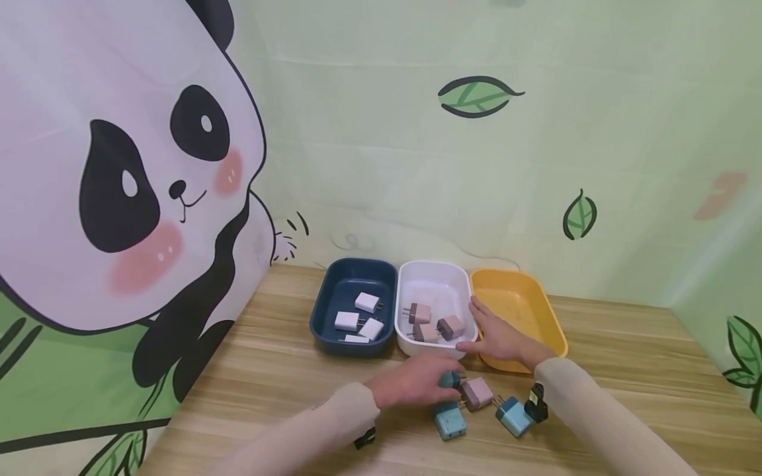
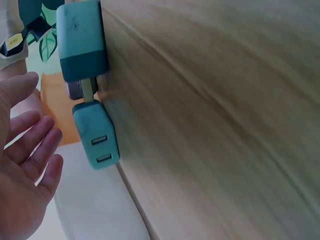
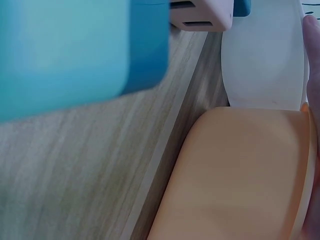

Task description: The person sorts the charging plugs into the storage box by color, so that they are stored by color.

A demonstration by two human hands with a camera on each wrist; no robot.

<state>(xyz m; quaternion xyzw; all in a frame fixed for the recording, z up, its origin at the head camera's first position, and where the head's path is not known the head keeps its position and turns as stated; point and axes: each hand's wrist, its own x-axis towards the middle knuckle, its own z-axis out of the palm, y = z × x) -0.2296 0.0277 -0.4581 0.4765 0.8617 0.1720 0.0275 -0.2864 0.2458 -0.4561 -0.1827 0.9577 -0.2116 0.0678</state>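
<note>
My left hand (image 1: pixel 413 382) reaches over the wooden table with nothing in its fingers. Beside it lie a partly covered teal wall charger (image 1: pixel 449 379), a pink wall charger (image 1: pixel 478 393) and a blue wall charger (image 1: pixel 450 423). In the left wrist view the fingers are loosely bent, apart from two teal chargers, the lower one (image 2: pixel 96 135) showing two slots. Another blue charger (image 1: pixel 514 416) lies near the right wrist. My right hand (image 1: pixel 503 338) extends over the border of the white bin (image 1: pixel 440 270) and yellow bin (image 1: pixel 550 324), its fingers spread and holding nothing.
A navy bin (image 1: pixel 321 324) on the left holds several white chargers (image 1: pixel 347 321). Inside the white bin are several pink chargers (image 1: pixel 450 326). The three bins stand side by side before a fabric backdrop (image 1: pixel 381 132) printed with a panda and leaves.
</note>
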